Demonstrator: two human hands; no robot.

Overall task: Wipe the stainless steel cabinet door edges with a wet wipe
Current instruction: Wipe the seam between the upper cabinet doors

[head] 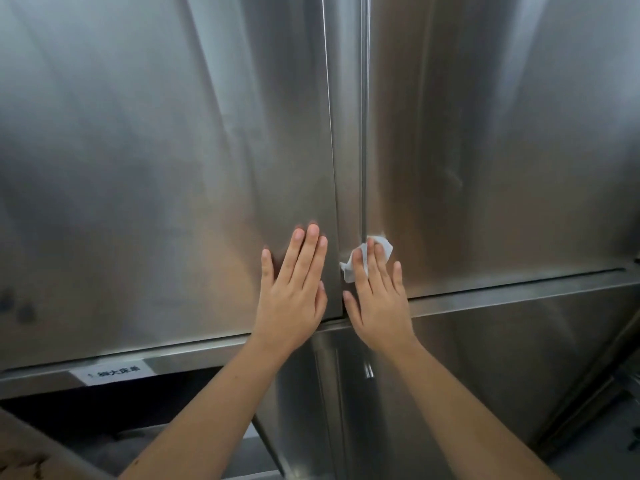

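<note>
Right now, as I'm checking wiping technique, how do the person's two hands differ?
The left hand is bare; the right hand presses a crumpled white wet wipe beneath it. The left hand rests on the left stainless steel cabinet door; the right hand works at the right stainless steel cabinet door, along its inner edge. Both lie flat, fingers straight, pointing up.

I have both arms stretched forward and up, bare forearms converging toward the middle. My left hand [294, 292] lies flat, palm forward, fingers straight, the little finger spread slightly outward. My right hand [379, 306] sits just beside it, thumb near thumb. Its fingers are straight too, with a wet wipe [385, 244] pressed beneath the index and middle fingertips.
</note>
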